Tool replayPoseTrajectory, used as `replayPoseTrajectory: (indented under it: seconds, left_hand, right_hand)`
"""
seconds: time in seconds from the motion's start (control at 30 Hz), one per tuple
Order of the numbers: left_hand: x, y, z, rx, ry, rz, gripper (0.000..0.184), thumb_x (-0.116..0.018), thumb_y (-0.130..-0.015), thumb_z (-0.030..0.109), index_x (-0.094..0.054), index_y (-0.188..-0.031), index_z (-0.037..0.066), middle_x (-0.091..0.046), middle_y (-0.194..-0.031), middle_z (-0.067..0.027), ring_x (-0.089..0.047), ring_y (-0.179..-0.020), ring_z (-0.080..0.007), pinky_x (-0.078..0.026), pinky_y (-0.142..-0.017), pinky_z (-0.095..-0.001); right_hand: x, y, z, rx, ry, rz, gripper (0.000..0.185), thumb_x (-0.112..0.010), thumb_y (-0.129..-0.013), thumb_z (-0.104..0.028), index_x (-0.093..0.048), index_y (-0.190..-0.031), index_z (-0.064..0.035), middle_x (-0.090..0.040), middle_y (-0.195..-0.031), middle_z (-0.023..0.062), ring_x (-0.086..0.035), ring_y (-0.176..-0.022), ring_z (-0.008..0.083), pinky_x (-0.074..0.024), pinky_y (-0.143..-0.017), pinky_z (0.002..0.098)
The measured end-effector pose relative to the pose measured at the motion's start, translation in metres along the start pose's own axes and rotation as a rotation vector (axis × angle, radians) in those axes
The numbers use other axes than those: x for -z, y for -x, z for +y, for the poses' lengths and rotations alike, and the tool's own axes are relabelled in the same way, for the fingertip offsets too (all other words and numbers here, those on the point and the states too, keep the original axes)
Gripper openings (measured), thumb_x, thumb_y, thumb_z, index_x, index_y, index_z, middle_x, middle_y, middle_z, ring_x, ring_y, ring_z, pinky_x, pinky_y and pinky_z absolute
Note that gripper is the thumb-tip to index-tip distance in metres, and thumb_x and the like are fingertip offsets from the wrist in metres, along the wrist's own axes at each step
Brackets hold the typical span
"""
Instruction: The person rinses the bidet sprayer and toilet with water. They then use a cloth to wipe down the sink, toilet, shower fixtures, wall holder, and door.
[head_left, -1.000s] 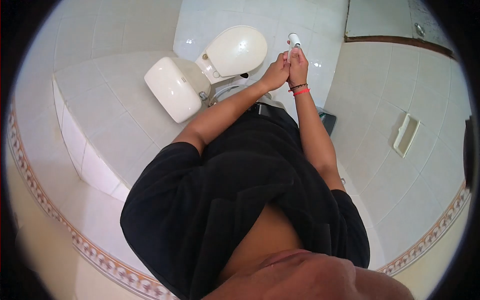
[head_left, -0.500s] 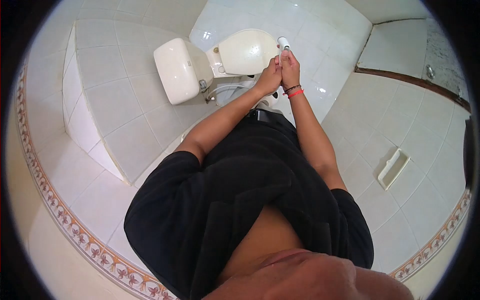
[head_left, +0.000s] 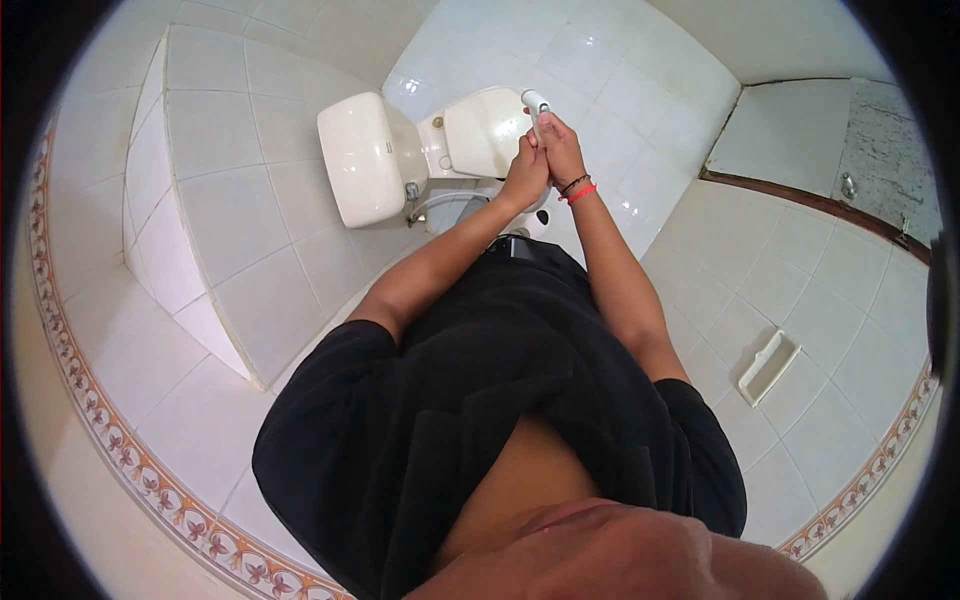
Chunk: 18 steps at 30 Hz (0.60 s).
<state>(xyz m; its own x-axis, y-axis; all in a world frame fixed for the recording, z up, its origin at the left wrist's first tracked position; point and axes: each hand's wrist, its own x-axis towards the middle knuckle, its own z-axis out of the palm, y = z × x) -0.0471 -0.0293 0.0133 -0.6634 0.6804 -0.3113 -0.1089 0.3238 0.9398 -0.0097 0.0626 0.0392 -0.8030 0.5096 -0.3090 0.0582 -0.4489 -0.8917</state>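
My right hand (head_left: 561,152) is wrapped round a white bidet sprayer (head_left: 536,102), its head sticking out past the thumb. Fingers closed, my left hand (head_left: 526,176) presses against my right at the sprayer's lower end; what lies inside its grip is mostly hidden. Both hands are held out in front of me, beside the front of the cream toilet (head_left: 485,125), whose lid is down. A pale hose (head_left: 450,199) curves from the valve by the cistern (head_left: 360,160) towards my hands, and its far end is out of sight.
Tiled walls stand on both sides, with a low tiled ledge (head_left: 215,180) at left. A soap dish (head_left: 769,367) is fixed on the right wall. A door (head_left: 800,140) with a metal knob (head_left: 849,186) is at upper right. Glossy wet-looking floor tiles (head_left: 620,90) lie beyond the toilet.
The view has tilted a little, so the toilet and walls sit lower. Both hands, with the sprayer, have shifted left towards the toilet lid. The grip looks the same.
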Motion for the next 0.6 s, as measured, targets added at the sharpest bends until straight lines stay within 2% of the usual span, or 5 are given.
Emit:
replayPoseTrajectory:
  seconds: [0.17, 0.37, 0.6]
  left_hand:
    - [-0.001, 0.008, 0.011, 0.063, 0.060, -0.037, 0.044, -0.035, -0.107, 0.038, -0.040, -0.125, -0.003, -0.063, -0.113, -0.0356, -0.064, -0.108, -0.0492, -0.050, -0.090, -0.0511]
    - [-0.009, 0.005, 0.035, -0.027, -0.046, -0.189, 0.046, -0.038, -0.107, 0.037, -0.044, -0.134, 0.001, -0.065, -0.117, -0.0306, -0.065, -0.109, -0.0448, -0.050, -0.093, -0.0469]
    - [-0.039, -0.014, 0.030, -0.093, -0.127, -0.450, 0.042, -0.041, -0.106, 0.034, -0.050, -0.134, 0.005, -0.066, -0.120, -0.0258, -0.066, -0.111, -0.0401, -0.050, -0.095, -0.0446]
  right_hand:
    - [-0.002, 0.008, -0.005, 0.035, 0.003, 0.027, 0.041, -0.052, -0.107, -0.035, -0.062, -0.127, -0.0008, -0.051, -0.078, -0.0045, -0.045, -0.071, 0.0046, -0.0405, -0.067, 0.0203]
    - [0.012, 0.022, -0.004, 0.226, -0.013, 0.309, 0.039, -0.053, -0.106, -0.035, -0.062, -0.122, -0.0013, -0.053, -0.077, -0.0045, -0.046, -0.071, 0.0039, -0.0393, -0.064, 0.0205]
    - [0.036, 0.044, -0.012, 0.396, -0.033, 0.598, 0.029, -0.053, -0.107, -0.033, -0.059, -0.105, -0.0046, -0.055, -0.076, -0.0041, -0.047, -0.070, 0.0038, -0.0408, -0.062, 0.0216]
